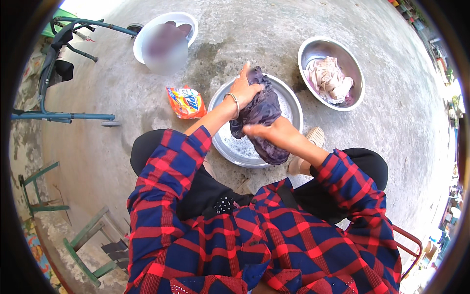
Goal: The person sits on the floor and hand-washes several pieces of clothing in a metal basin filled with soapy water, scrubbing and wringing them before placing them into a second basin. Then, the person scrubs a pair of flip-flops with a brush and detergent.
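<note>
Over a round metal basin (296, 105) with sudsy water, a wet dark purple patterned cloth (262, 105) is bunched between my two hands. My left hand (244, 92), a bangle at its wrist, grips the upper left side of the cloth, thumb across it and one finger pointing up. My right hand (276, 132) holds the lower right part, its thumb on the near side and its other fingers hidden by the cloth. The lower end of the cloth hangs across the basin's near rim.
An orange detergent packet (186, 102) lies left of the basin. A white tub (193, 24) with dark cloth, partly blurred, stands at far left. A steel bowl (360, 73) at right holds pale cloth (329, 78). A blue-framed walker (73, 116) and green wooden frames (90, 245) are at left.
</note>
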`<action>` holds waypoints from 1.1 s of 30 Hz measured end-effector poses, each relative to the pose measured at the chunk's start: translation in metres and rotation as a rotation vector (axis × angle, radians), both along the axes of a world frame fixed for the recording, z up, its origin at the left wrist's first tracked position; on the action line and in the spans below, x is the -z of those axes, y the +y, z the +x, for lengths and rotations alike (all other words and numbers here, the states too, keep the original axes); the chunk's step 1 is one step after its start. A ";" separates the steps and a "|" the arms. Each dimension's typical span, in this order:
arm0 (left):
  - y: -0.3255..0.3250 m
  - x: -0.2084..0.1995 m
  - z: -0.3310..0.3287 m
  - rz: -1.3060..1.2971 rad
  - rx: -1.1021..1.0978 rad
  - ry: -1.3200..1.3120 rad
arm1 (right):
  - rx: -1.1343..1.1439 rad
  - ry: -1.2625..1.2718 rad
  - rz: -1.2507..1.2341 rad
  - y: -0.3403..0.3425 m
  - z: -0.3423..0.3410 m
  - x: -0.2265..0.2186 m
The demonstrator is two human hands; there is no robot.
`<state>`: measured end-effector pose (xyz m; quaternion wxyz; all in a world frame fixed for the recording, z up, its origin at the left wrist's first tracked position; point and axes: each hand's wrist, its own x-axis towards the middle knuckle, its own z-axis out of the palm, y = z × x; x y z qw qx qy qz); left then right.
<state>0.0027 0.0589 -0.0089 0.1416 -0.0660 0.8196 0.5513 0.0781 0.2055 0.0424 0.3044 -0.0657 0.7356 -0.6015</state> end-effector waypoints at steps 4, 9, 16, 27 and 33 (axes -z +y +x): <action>-0.021 -0.032 -0.006 0.479 0.107 -0.090 | 0.129 -0.620 -0.338 0.016 -0.015 -0.016; -0.052 -0.075 -0.014 0.873 0.442 -0.149 | 0.106 -0.860 -0.716 0.045 -0.033 -0.016; -0.042 -0.076 0.000 0.675 0.313 0.083 | 0.132 -0.922 -0.856 0.024 -0.030 -0.031; -0.029 -0.059 0.008 1.070 -0.116 -0.169 | -0.084 -0.972 -0.989 0.022 -0.021 -0.016; -0.027 -0.052 0.013 1.163 -0.020 -0.330 | 0.076 -0.792 -0.734 0.026 -0.023 -0.017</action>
